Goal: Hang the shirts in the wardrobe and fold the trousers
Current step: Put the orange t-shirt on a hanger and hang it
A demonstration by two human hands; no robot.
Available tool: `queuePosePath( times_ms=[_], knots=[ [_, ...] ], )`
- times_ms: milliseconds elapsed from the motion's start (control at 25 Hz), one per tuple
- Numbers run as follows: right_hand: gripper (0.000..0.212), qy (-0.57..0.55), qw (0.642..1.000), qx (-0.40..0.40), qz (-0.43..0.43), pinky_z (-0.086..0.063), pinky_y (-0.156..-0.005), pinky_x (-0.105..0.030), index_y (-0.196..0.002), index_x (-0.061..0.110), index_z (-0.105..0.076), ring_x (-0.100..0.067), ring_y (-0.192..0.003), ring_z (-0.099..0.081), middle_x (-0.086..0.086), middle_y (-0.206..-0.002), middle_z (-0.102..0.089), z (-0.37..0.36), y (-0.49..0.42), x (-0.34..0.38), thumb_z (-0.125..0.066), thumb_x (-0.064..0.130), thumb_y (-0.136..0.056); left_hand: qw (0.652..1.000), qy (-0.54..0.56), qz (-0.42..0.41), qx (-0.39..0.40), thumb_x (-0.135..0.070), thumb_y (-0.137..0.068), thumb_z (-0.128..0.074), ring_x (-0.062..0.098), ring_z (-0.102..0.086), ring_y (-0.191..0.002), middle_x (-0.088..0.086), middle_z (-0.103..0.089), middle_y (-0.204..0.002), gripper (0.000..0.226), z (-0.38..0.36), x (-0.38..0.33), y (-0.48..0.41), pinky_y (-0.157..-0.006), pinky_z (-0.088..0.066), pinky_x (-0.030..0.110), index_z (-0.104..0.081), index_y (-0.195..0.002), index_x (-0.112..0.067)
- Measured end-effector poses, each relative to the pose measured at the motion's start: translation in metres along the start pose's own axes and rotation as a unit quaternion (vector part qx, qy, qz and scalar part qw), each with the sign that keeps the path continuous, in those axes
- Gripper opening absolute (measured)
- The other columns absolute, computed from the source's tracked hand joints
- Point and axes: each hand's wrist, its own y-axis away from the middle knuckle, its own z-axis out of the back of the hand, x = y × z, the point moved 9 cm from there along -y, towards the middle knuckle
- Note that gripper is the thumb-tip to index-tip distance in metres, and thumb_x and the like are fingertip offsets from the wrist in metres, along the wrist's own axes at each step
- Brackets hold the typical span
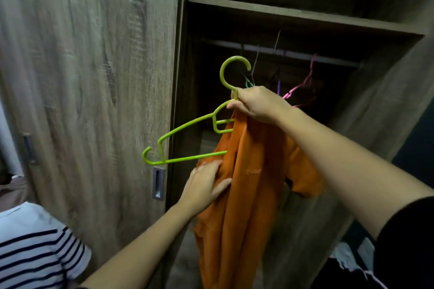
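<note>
The wardrobe (305, 16) stands open, its sliding door (94, 77) pushed left, a dark recess behind. In front of the opening hangs the orange shirt (246, 195), bunched in long folds, with one sleeve sticking out to the right. A striped shirt (35, 248) lies at the lower left, well apart. The green hanger (187, 126) is tilted, its hook up, its left arm bare and pointing down toward the door, and its right half hidden in the orange cloth. The right hand (256, 104) grips the hanger at the neck, fingers curled round it and the shirt's top together. The left hand (204, 183) rests lower on the shirt, fingers nearly straight and thumb spread. Inside, the rail (293, 53) carries several thin hangers, one of them a pink hanger (307, 77).
</note>
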Motion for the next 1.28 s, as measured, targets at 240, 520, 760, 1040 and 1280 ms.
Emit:
queuePosePath(
  times_ms=[240,520,760,1040,1280],
  knots=[
    [0.039,0.043,0.997,0.025,-0.050,-0.048,-0.077,-0.037,-0.102,0.009,-0.057,-0.031,-0.091,-0.063,-0.015,-0.097,-0.067,0.004,0.029,-0.036,-0.043,0.044,-0.092,0.998,0.051,-0.043,-0.022,-0.074,-0.082,-0.034,0.019,-0.061,-0.096,0.003,-0.067,-0.099,0.072,0.012,0.061,0.014,-0.086,-0.049,0.032,-0.067,-0.100,-0.012],
    [0.041,0.075,0.986,0.108,-0.107,-0.047,-0.080,-0.036,-0.102,0.011,-0.056,-0.032,-0.095,-0.061,-0.015,-0.102,-0.065,-0.021,0.061,-0.062,-0.043,0.048,-0.091,0.990,0.048,-0.119,-0.065,-0.053,-0.094,-0.035,-0.011,-0.048,-0.090,-0.018,-0.048,-0.091,0.044,0.077,0.070,0.005,-0.077,-0.043,0.014,-0.061,-0.098,-0.017],
    [0.034,-0.042,0.994,0.034,-0.099,-0.045,-0.071,-0.030,-0.101,0.012,-0.056,-0.023,-0.086,-0.062,-0.007,-0.092,-0.066,-0.033,0.045,-0.039,-0.045,0.043,-0.093,0.969,0.047,-0.224,-0.089,-0.032,-0.089,-0.051,0.006,-0.049,-0.101,0.006,-0.046,-0.116,0.034,0.103,-0.026,-0.039,-0.092,-0.041,0.014,-0.049,-0.118,-0.013],
    [0.037,-0.127,0.989,-0.021,-0.073,-0.037,-0.066,-0.024,-0.094,0.017,-0.056,-0.008,-0.073,-0.052,0.007,-0.081,-0.056,-0.035,0.052,-0.027,-0.039,0.049,-0.089,0.996,0.036,-0.085,-0.002,-0.085,-0.070,-0.031,0.005,-0.060,-0.071,-0.010,-0.063,-0.077,0.070,0.098,0.003,-0.062,-0.063,-0.046,0.024,-0.063,-0.092,-0.027],
    [0.032,-0.088,0.990,-0.009,-0.105,-0.035,-0.064,-0.028,-0.097,0.027,-0.049,-0.011,-0.073,-0.052,0.012,-0.079,-0.054,-0.047,0.065,-0.050,-0.027,0.050,-0.095,0.992,0.078,-0.076,-0.063,-0.062,-0.074,-0.049,0.009,-0.061,-0.072,-0.005,-0.067,-0.073,0.043,0.144,0.032,-0.071,-0.064,-0.046,0.023,-0.069,-0.087,-0.027]
  ],
)
